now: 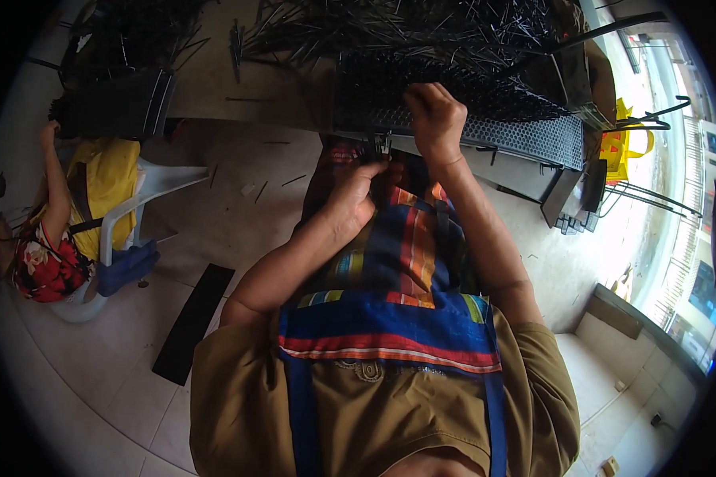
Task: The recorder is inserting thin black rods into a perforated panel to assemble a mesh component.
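Note:
My left hand (354, 195) is over my lap, its fingers closed round a small bunch of thin dark sticks (380, 146) that poke up past the thumb. Higher and to the right, my right hand (439, 119) is bent at the wrist, fingers pinched together at the front edge of a perforated board (525, 141). What those fingertips hold, if anything, is too small to make out. Many short black pieces (453, 83) stand densely packed on the board behind this hand. Its bare front strip shows rows of round holes.
Heaps of loose black rods (390, 28) cover the table (207, 63) beyond. At left, another person's hand (50, 131) touches a similar dark board (119, 103); that person sits on a white plastic chair (155, 187). A yellow bag (619, 151) hangs at right. A black strip (192, 324) lies on the floor.

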A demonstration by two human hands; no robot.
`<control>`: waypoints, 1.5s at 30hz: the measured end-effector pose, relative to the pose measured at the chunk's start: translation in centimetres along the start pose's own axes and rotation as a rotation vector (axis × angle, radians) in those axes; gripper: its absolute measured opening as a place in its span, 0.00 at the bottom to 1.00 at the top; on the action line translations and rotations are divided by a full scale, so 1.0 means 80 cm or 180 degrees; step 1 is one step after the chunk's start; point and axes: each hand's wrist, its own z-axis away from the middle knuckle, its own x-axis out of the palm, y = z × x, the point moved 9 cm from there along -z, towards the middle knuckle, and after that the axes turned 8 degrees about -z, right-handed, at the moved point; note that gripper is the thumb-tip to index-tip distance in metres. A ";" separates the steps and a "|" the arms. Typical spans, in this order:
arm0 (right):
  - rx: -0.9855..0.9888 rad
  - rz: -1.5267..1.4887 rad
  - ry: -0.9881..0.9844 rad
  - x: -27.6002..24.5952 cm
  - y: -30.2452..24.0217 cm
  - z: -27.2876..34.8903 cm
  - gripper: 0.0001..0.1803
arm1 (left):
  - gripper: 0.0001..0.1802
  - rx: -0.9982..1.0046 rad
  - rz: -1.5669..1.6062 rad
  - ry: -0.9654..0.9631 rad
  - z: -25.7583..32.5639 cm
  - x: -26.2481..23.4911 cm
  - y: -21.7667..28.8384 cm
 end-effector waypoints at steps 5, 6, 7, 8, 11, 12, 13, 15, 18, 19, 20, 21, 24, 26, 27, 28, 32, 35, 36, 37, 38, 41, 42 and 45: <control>-0.0320 0.0273 -0.0574 0.011 -0.016 0.001 0.05 | 0.07 -0.0024 -0.0007 -0.0081 -0.002 0.004 0.000; -0.0418 0.0556 -0.0752 0.016 -0.022 0.003 0.05 | 0.07 -0.0034 -0.0002 -0.0078 -0.003 0.003 -0.002; -0.0407 0.0562 -0.0747 0.016 -0.020 0.002 0.05 | 0.07 -0.0006 0.0006 -0.0101 -0.002 0.007 0.002; -0.0358 0.0662 -0.0684 0.015 -0.016 -0.001 0.05 | 0.07 0.0017 0.0016 -0.0123 -0.002 0.009 0.003; -0.0325 0.0759 -0.0658 0.013 -0.005 -0.007 0.06 | 0.07 0.0041 0.0017 -0.0232 -0.003 0.013 0.005; -0.0339 0.0758 -0.0708 0.014 -0.003 -0.006 0.06 | 0.07 0.0046 0.0011 -0.0230 -0.003 0.012 0.005; -0.0331 0.0760 -0.0709 0.014 -0.004 -0.006 0.06 | 0.07 0.0070 -0.0007 -0.0229 -0.002 0.013 0.008; -0.0530 0.0718 -0.0895 0.020 -0.013 0.001 0.08 | 0.07 0.0087 -0.0021 -0.0221 -0.006 0.010 0.009; -0.0348 0.0054 -0.0435 0.003 -0.010 0.013 0.08 | 0.08 0.0014 0.0213 -0.0363 -0.012 0.013 0.006; -0.0344 0.0058 -0.0430 0.002 -0.007 0.020 0.08 | 0.08 0.0075 0.0212 -0.0434 -0.006 0.022 0.011; 0.0435 -0.0705 -0.0772 0.012 0.020 0.031 0.07 | 0.09 0.0134 0.0212 -0.0506 -0.003 0.029 0.015; 0.1220 -0.1468 -0.1102 0.026 0.043 0.048 0.07 | 0.09 0.0127 0.0210 -0.0510 -0.004 0.029 0.014; 0.2338 -0.2132 -0.0952 0.030 0.046 0.071 0.04 | 0.09 0.0275 0.0108 -0.0424 -0.004 0.022 0.018; 0.1965 -0.1991 -0.0419 0.010 0.068 0.059 0.03 | 0.10 0.0287 -0.0151 -0.0157 -0.006 0.017 0.021; 0.1591 -0.1845 0.0069 -0.009 0.076 0.052 0.03 | 0.10 0.0285 -0.0166 -0.0170 -0.008 0.017 0.020; 0.1590 -0.1853 0.0054 -0.008 0.070 0.045 0.03 | 0.10 0.0252 -0.0154 -0.0090 -0.010 0.010 0.018; 0.0951 -0.1404 0.0743 -0.040 0.046 0.008 0.03 | 0.11 0.0103 -0.0146 -0.0012 -0.012 0.004 0.009; 0.0066 -0.0735 0.0709 -0.043 0.018 -0.011 0.03 | 0.11 0.0070 -0.0163 -0.0054 -0.011 0.011 0.007; -0.0168 -0.0483 0.0563 -0.037 0.015 -0.012 0.04 | 0.11 0.0073 -0.0169 -0.0061 -0.010 0.012 0.008; -0.0396 -0.0241 0.0400 -0.029 0.006 -0.012 0.05 | 0.11 0.0108 -0.0239 -0.0058 -0.008 0.011 0.009; -0.0397 -0.0247 0.0395 -0.027 0.006 -0.011 0.05 | 0.10 0.0145 -0.0312 -0.0056 -0.008 0.010 0.011; -0.0559 0.0000 0.0131 -0.016 -0.005 0.002 0.07 | 0.09 0.0158 -0.0202 -0.0125 -0.012 0.006 0.010; -0.0511 -0.0030 0.0108 -0.014 -0.002 0.007 0.07 | 0.09 0.0161 -0.0199 -0.0119 -0.012 0.004 0.010; -0.0573 0.0041 0.0158 -0.021 -0.006 0.010 0.07 | 0.08 0.0144 -0.0187 -0.0033 -0.010 0.004 0.008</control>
